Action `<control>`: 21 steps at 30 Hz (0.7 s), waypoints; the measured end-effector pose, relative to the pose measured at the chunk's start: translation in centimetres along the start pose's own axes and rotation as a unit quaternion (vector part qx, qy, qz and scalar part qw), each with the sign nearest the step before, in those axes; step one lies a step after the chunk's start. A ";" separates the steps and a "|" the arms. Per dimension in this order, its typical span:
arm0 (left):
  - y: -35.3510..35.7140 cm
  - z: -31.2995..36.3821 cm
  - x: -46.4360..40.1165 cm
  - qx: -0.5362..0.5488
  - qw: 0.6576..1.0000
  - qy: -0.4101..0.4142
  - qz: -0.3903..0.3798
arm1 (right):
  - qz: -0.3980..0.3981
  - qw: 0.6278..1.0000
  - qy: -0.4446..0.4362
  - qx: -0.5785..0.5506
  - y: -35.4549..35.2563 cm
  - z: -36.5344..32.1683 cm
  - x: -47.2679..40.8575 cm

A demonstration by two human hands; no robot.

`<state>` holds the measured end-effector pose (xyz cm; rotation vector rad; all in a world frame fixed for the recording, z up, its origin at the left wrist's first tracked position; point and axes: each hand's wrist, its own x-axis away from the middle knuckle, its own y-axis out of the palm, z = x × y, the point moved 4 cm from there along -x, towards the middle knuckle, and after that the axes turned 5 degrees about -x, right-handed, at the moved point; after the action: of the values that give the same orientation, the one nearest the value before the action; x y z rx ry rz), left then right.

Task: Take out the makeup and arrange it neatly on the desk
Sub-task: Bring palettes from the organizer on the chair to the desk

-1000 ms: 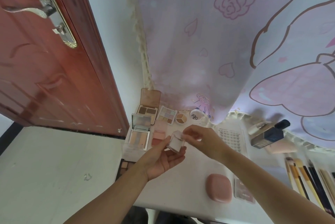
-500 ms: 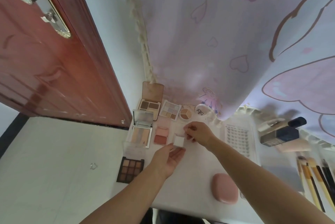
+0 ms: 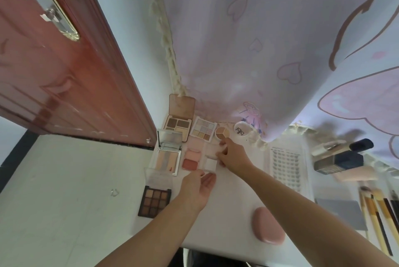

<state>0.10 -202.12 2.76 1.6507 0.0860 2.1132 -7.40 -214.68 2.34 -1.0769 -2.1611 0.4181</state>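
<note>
Our right hand [image 3: 232, 155] fingers pinching a small square clear case [image 3: 209, 163] on the smooth white table [image 3: 228, 212], left hand [image 3: 197, 189] fingers relaxed apart, touching its near edge, glossy blush compact [image 3: 191, 159] just left

The desk [image 3: 226, 219] is white. A dark-framed palette [image 3: 155, 203] shows a three-by-three grid of brown and tan squares. The small case [image 3: 210, 163] is clear with a white square pan. Next to it, a blush compact [image 3: 191, 159] holds a pale pink pan above a terracotta one. A square palette [image 3: 203, 129] carries nine pastel shades of yellow, lilac and cream. The round pot [image 3: 222, 132] is split into beige and tan wedges. The oval case [image 3: 268, 228] is plain dusty pink. The curtain [image 3: 280, 50] is pale lilac, printed with pink hearts, outlined roses and brown-lined shapes. The door [image 3: 64, 72] is glossy reddish brown.
</note>
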 end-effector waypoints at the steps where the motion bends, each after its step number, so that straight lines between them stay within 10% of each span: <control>1: 0.0 0.0 0.1 -0.004 1.000 0.003 0.000 | -0.001 1.000 0.004 -0.004 -0.2 0.0 0.3; 8: -0.5 -2.9 1.2 -0.176 0.982 -0.040 -0.059 | -0.089 0.989 -0.007 0.122 -5.1 1.5 6.6; 15: -0.3 -9.9 3.3 -0.449 0.881 -0.065 -0.134 | -0.170 0.919 -0.062 0.350 -3.9 8.4 16.6; 21: 0.0 -10.6 3.9 -0.524 0.836 -0.022 -0.158 | -0.082 0.912 -0.140 0.377 -2.7 10.0 17.2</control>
<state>-10.54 -198.27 3.31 0.9037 -0.6563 1.3956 -23.29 -202.48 3.99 -0.4085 -2.0037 1.2604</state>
